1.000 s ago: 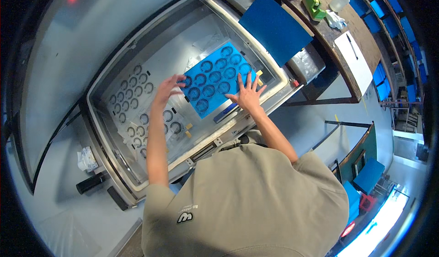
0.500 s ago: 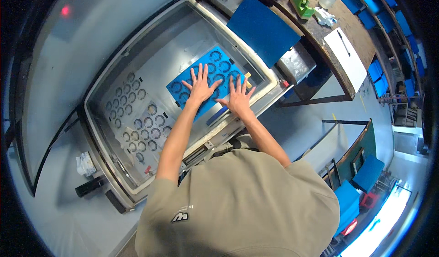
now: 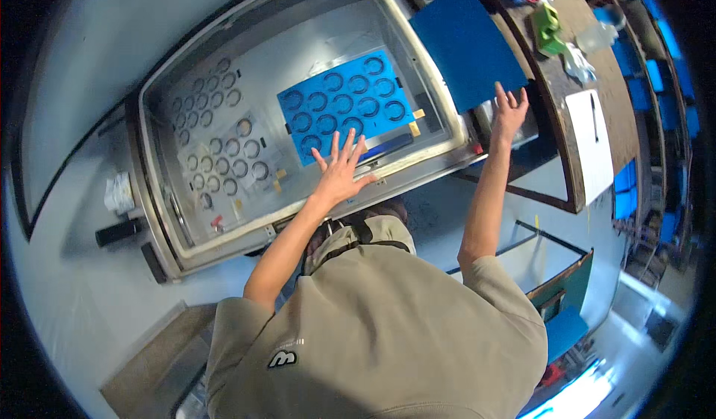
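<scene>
A blue sheet printed with rows of dark rings (image 3: 344,105) lies flat on the glass bed of a large pale-rimmed frame (image 3: 426,68). My left hand (image 3: 341,174) hovers around the sheet's near edge, fingers spread, holding nothing; whether its fingertips touch the sheet I cannot tell. Out to the right, my right hand (image 3: 510,117) reaches to the near corner of a plain blue sheet (image 3: 470,46), its fingers apart. That plain sheet rests beyond the frame's right side. A dark blue strip (image 3: 384,149) lies along the frame's near side, beside small yellow tape pieces (image 3: 415,129).
Clear films with dark rings (image 3: 224,167) cover the bed's left part. On the brown bench (image 3: 548,98) at right are a green tape dispenser (image 3: 548,29), a squeeze bottle (image 3: 597,38), and white paper (image 3: 585,143) with a pen (image 3: 594,108). Blue-filled shelves (image 3: 626,184) stand farther right.
Both hands have left the middle of the ringed sheet. My left hand has drawn back to its near edge; my right hand has swung right toward the plain blue sheet. The view has shifted.
</scene>
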A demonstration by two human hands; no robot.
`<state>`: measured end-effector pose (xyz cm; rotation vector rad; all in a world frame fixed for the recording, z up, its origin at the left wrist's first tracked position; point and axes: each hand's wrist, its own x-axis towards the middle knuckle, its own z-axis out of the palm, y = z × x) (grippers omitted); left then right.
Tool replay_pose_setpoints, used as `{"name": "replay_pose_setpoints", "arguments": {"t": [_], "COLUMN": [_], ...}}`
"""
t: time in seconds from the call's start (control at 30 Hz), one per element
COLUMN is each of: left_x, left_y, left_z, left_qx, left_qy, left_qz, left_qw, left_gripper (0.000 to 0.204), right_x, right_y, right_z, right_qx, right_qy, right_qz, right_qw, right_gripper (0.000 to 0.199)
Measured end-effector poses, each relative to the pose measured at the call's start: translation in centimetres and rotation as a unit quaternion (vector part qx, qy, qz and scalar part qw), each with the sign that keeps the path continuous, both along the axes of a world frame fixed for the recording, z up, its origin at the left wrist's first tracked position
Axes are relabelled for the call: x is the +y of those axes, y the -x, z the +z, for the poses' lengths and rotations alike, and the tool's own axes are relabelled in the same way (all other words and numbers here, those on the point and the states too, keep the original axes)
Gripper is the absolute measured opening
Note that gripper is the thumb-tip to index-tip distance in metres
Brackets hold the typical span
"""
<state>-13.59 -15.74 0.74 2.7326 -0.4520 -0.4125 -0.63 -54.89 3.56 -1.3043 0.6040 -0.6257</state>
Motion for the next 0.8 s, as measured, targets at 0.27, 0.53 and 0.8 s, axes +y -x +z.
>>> {"name": "replay_pose_setpoints", "arguments": {"t": [0.27, 0.53, 0.8], "left_x": [-1.0, 1.6, 5.5], "left_y": [4.8, 5.4, 6.2], "left_z": [1.0, 3.6, 2.3], "left_qx": [-0.016, 0.062, 0.257], "left_qy": [0.0, 0.243, 0.523], "left_qz": [-0.002, -0.015, 0.051], "left_qw": [1.0, 0.968, 0.811], "left_gripper": [0.093, 0.062, 0.044], "right_x": [-2.2, 2.5, 10.3], "right_y": [-1.4, 5.7, 18.0], "right_z": [-2.0, 8.5, 17.1], "right_qx": [-0.032, -0.098, -0.138], "right_qy": [0.159, 0.276, 0.268], "right_qz": [0.089, 0.028, -0.032], "right_qw": [0.983, 0.956, 0.953], "right_gripper": [0.016, 0.018, 0.023]}}
